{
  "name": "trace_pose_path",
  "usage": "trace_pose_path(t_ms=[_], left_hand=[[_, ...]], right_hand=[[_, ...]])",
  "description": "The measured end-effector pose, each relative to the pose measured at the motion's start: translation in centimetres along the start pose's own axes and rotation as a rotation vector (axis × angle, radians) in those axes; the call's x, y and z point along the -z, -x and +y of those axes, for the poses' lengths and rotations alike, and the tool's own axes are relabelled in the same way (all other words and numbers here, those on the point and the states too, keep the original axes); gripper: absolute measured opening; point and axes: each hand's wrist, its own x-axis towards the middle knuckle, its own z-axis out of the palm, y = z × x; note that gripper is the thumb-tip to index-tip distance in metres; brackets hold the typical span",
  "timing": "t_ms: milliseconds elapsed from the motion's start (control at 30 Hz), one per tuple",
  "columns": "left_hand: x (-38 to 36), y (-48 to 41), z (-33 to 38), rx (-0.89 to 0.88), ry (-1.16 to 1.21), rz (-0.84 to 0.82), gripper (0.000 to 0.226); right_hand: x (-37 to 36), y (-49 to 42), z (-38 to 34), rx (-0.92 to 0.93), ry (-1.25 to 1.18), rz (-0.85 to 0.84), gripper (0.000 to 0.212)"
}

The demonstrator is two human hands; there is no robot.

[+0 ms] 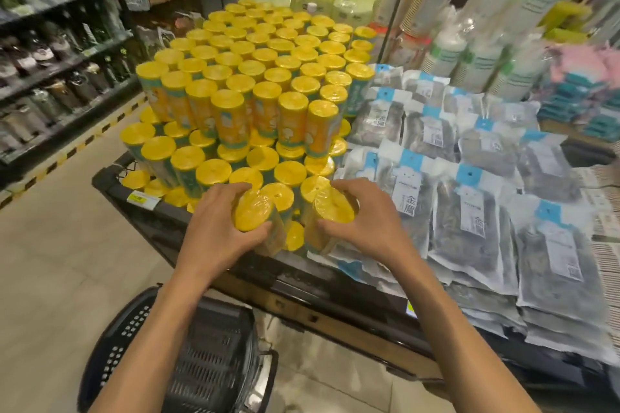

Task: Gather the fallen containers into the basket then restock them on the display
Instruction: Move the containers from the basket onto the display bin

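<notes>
- Hands: left hand (218, 228) grips left can (252, 215); right hand (364, 221) grips right can (332, 211), fingers curled round each.
- Both cans lean at the front edge, 6 o'clock of the stack (235, 94).
- Likely step: seating this pair in the low front row.
- Stand each upright, lid up, snug against its neighbours before letting go; keep the right one off the packets (469, 211) at 3 o'clock.
- Basket (110, 345) waits at 7 o'clock.

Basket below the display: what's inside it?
Nothing shows inside the basket but its bare slatted walls. The left forearm covers one strip, and the basket's near end runs out of frame.
</notes>
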Motion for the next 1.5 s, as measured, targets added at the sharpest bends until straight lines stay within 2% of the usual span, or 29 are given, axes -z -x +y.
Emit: trace_pose_path(t_ms=[233, 367, 500, 967, 1200, 1333, 1433, 1500], left_hand=[[-0.5, -4.7, 2.2, -0.091, -0.063, -0.054, 0.067], [-0.1, -7.5, 3.1, -0.130, -0.059, -0.078, 0.076], [0.3, -10.8, 3.2, -0.165, -0.100, -0.131, 0.069], [-0.8, -21.3, 1.0, -0.364, -0.203, -0.320, 0.073], [-1.5, -23.8, -0.1, -0.402, -0.264, -0.412, 0.075], [-1.8, -25.0, -0.8, -0.429, -0.300, -0.445, 0.073], [-1.9, -25.8, -1.3, -0.423, -0.326, -0.456, 0.074], [-2.0, -26.3, -1.7, -0.425, -0.344, -0.451, 0.076]], right_hand=[[2.4, -2.7, 0.6, 0.011, 0.012, 0.014, 0.072], [3.3, -4.4, 0.2, 0.014, 0.007, 0.035, 0.066], [3.6, -6.5, -0.5, 0.008, 0.015, 0.040, 0.067], [2.7, -13.6, -1.2, -0.061, 0.096, 0.042, 0.059], [1.5, -15.3, -0.7, -0.085, 0.091, 0.038, 0.035], [0.4, -16.3, -0.7, -0.093, 0.096, 0.027, 0.045], [-0.8, -17.3, -0.4, -0.137, 0.135, 0.023, 0.067], [-1.3, -17.9, -0.5, -0.143, 0.150, 0.033, 0.074]])
